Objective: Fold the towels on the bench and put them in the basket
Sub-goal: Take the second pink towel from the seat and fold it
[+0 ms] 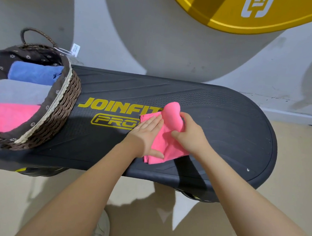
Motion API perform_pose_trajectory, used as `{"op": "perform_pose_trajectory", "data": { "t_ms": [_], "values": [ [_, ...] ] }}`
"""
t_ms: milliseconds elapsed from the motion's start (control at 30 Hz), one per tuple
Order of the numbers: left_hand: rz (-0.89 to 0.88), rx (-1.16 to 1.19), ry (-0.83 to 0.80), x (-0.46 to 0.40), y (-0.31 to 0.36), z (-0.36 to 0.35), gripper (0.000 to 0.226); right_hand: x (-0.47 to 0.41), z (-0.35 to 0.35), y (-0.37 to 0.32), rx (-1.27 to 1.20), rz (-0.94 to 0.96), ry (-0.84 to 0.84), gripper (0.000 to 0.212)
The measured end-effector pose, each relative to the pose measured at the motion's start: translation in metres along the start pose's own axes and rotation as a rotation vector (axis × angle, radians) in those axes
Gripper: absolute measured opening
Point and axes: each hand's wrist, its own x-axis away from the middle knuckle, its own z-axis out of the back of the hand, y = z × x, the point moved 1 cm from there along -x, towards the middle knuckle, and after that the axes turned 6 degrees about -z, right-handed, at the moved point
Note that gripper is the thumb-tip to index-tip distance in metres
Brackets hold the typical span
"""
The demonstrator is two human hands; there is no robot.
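Two bare forearms reach up from the bottom of the view, from about 6 o'clock, toward a dark, oval table (214,139) with a textured top and yellow lettering that reads "JOINFIT PRO" (115,113). Below the table, pale floor (295,162) shows, and the toe of a light shoe (102,227) sits at the bottom edge. Near the middle of the table lies a pink towel (160,147), partly folded. The left hand (147,133) lies flat on the towel's left side, fingers straight and together, pressing the layers down. Just to its right, at 3 o'clock from it, the right hand (189,132) has its fingers and thumb curled round the towel's far part, which stands up in a rounded roll above the table. The two hands are close together, touching the same towel. Toward 9 o'clock, on the table's left end, sits a woven brown basket (66,112) with a dark flowered lining and a braided handle. Inside it three folded towels lie side by side: a second pink towel (9,117) nearest, a grey towel (19,92) in the middle, and a blue towel (33,73) farthest. Beyond the table, at 12 o'clock, rises a grey wall (156,45) with yellow shapes (249,17) near the top.
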Motion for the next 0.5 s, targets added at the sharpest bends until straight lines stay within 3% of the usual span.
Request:
{"op": "perform_pose_trajectory", "data": {
  "t_ms": [100,167,200,267,300,367,433,500],
  "values": [
    [0.064,0.229,0.031,-0.002,0.003,-0.001,0.104,0.018,-0.017,-0.019,0.183,0.118,0.043,0.061],
    [0.108,0.582,0.048,-0.002,0.008,0.004,0.069,0.025,-0.029,-0.027,0.257,0.159,0.029,0.057],
    [0.12,0.697,0.156,0.0,0.006,0.004,0.05,0.026,-0.034,-0.03,0.28,0.177,0.023,0.059],
    [0.221,0.832,0.373,0.004,-0.003,0.008,0.034,0.025,-0.04,-0.032,0.336,0.212,0.014,0.063],
    [0.276,1.018,0.426,0.006,-0.007,0.01,0.028,0.025,-0.042,-0.033,0.361,0.222,0.012,0.064],
    [0.328,1.32,0.553,0.013,-0.014,0.016,0.025,0.027,-0.047,-0.032,0.4,0.24,-0.008,0.066],
    [0.364,1.382,0.6,0.014,-0.02,0.015,0.038,0.031,-0.055,-0.031,0.444,0.275,-0.082,0.072],
    [0.381,1.329,0.528,0.011,-0.021,0.012,0.049,0.034,-0.061,-0.033,0.44,0.304,-0.165,0.076]
  ]
}}
